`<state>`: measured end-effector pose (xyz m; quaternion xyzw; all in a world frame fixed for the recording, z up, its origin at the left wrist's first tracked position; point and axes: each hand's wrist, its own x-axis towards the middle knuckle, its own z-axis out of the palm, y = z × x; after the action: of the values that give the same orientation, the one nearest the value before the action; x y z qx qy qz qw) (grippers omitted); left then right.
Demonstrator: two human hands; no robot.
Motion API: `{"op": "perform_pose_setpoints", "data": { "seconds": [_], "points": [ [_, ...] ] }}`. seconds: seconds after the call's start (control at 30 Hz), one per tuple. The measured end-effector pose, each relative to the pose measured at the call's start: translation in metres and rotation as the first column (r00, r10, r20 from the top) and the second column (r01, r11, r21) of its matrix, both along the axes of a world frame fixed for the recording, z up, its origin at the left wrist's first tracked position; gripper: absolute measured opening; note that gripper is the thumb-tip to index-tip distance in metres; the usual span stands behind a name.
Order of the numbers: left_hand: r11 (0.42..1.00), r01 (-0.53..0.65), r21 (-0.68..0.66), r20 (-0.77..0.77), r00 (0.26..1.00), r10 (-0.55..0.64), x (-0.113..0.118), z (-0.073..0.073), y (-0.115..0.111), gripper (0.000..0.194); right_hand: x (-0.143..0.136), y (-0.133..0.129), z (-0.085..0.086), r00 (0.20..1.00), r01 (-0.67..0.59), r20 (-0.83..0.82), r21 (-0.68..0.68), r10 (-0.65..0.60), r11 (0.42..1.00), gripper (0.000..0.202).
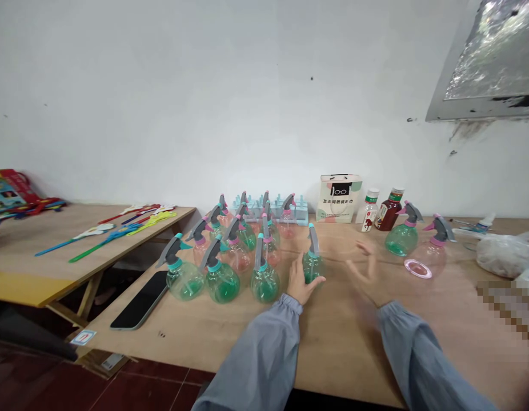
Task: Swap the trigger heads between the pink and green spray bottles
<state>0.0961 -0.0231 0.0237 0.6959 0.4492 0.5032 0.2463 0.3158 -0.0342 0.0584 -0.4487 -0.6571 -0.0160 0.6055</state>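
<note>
My left hand is wrapped round the lower part of a green spray bottle, which stands upright on the wooden table. To the right of it, my right hand is over the table, blurred by motion, with fingers apart and nothing in them. Several green and pink spray bottles stand in a group left of my left hand, the nearest being a green one. Farther right are another green bottle and a pink bottle lying tilted or standing, which I cannot tell.
A black phone lies at the left edge. Behind are a light blue rack, a paper bag, a white-capped bottle and a dark red bottle. A plastic bag lies right. Another table holds colourful hand-shaped items.
</note>
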Motion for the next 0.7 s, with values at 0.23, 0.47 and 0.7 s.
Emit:
{"op": "perform_pose_setpoints", "data": {
  "seconds": [0.23, 0.47, 0.7],
  "points": [
    [0.991, 0.131, -0.036, -0.132, 0.982, -0.135, 0.013, 0.001, -0.018, 0.096, -0.061, 0.015, 0.012, 0.936, -0.344, -0.144, -0.195, 0.32, 0.918, 0.072],
    [0.97, -0.239, 0.051, 0.133, 0.964, 0.231, 0.023, 0.048, 0.037, 0.051, -0.043, 0.016, 0.01, 0.947, -0.276, -0.213, -0.164, 0.239, 0.947, 0.048],
    [0.826, -0.516, -0.227, 0.084, 0.835, 0.545, 0.045, 0.105, 0.124, 0.039, -0.042, 0.015, 0.005, 0.929, -0.32, -0.251, -0.175, 0.272, 0.931, 0.053]
  ]
}}
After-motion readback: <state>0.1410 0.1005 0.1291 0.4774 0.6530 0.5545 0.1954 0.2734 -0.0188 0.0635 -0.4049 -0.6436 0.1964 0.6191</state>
